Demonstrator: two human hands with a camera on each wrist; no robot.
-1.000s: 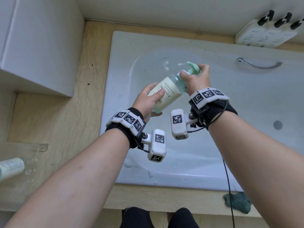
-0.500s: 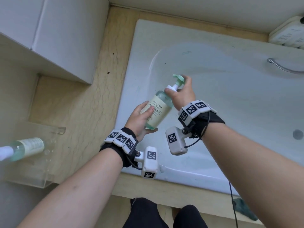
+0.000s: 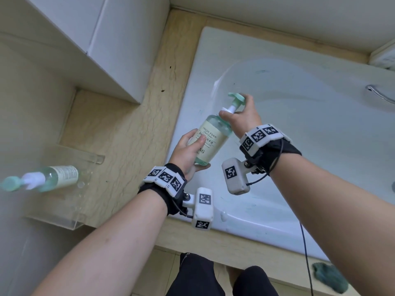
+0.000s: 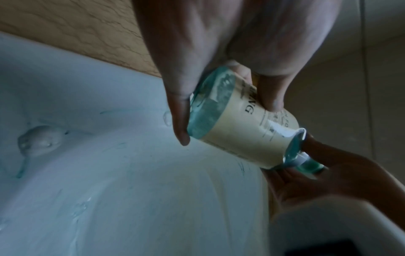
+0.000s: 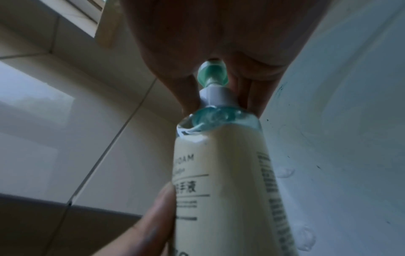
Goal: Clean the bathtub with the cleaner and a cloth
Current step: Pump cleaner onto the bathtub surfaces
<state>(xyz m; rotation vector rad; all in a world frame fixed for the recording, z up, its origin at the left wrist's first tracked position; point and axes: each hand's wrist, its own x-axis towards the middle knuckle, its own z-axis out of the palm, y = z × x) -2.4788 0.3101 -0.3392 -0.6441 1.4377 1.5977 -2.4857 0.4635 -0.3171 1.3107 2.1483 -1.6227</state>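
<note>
A clear green cleaner bottle [image 3: 210, 138] with a cream label and a mint pump head is tilted over the left end of the white bathtub [image 3: 299, 129]. My left hand [image 3: 188, 152] grips the bottle's lower body [image 4: 238, 124], thumb across the label. My right hand [image 3: 241, 116] holds the neck and pump [image 5: 212, 76], fingers curled round the white collar. Blobs of foam [image 4: 39, 138] sit on the tub wall. A dark green cloth [image 3: 330, 276] lies on the tub's front ledge at the lower right.
A clear acrylic holder [image 3: 70, 182] on the beige ledge at left carries a second pump bottle [image 3: 42, 178]. A white cabinet [image 3: 111, 39] stands at the upper left. A chrome grab handle [image 3: 380, 96] is on the far tub wall. My knees [image 3: 213, 278] are below.
Both hands have carried the bottle toward the tub's left end, and my view has turned left. The pump head stands higher than a second ago. Both grips are unchanged.
</note>
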